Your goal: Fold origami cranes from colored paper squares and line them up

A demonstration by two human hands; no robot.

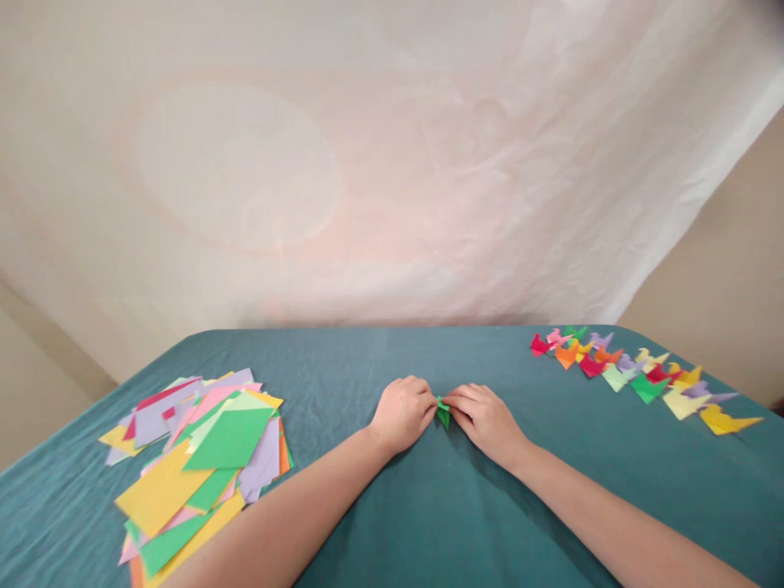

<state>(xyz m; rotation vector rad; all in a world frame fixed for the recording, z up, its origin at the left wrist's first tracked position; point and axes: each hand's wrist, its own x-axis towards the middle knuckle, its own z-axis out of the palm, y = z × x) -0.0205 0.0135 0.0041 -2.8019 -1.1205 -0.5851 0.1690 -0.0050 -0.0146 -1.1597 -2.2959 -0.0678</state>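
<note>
A small folded piece of green origami paper (443, 414) is at the middle of the table, between my two hands. My left hand (404, 412) is closed, its fingertips pinching the paper's left side. From the other side, the thumb and fingers of my right hand (483, 418) grip its right edge. A pointed green flap hangs down toward me. The fingers cover part of the paper, so its full shape is hidden.
Loose coloured paper sheets (229, 437) lie in an overlapping heap on the left. Several folded paper birds (649, 386) stand in slanting rows on the right. Teal cloth covers the table (343, 351), and a pale sheet (380, 163) hangs behind its far edge.
</note>
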